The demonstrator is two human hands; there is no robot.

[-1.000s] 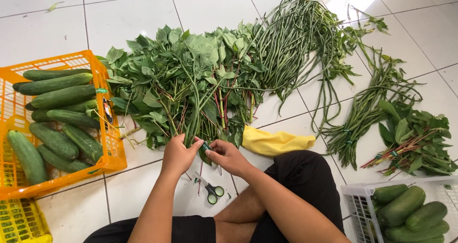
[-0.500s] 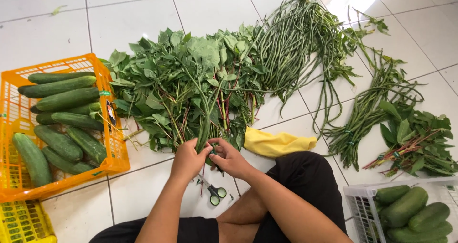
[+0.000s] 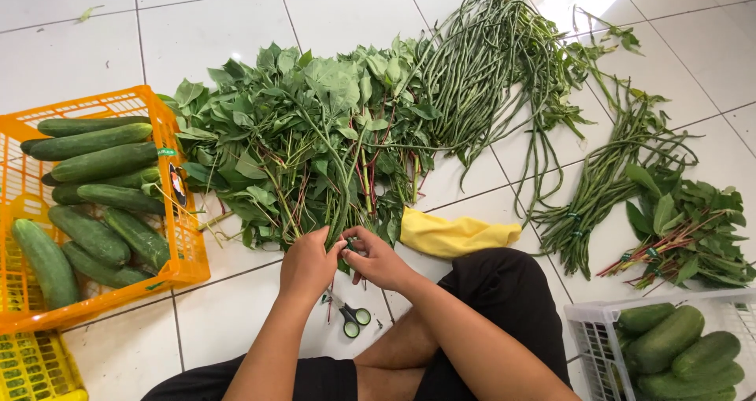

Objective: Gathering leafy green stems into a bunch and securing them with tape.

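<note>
I see my left hand [image 3: 305, 264] and right hand [image 3: 378, 261] together, pinching leafy stems [image 3: 335, 204]; scissors [image 3: 350, 319] below, yellow cloth [image 3: 457, 236] and orange crate [image 3: 183, 236] flanking.

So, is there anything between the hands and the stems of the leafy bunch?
Nothing visible. Both the left hand and right hand already touch the stems at their lower ends. The scissors lie on the floor below the hands, out of the way.
</note>
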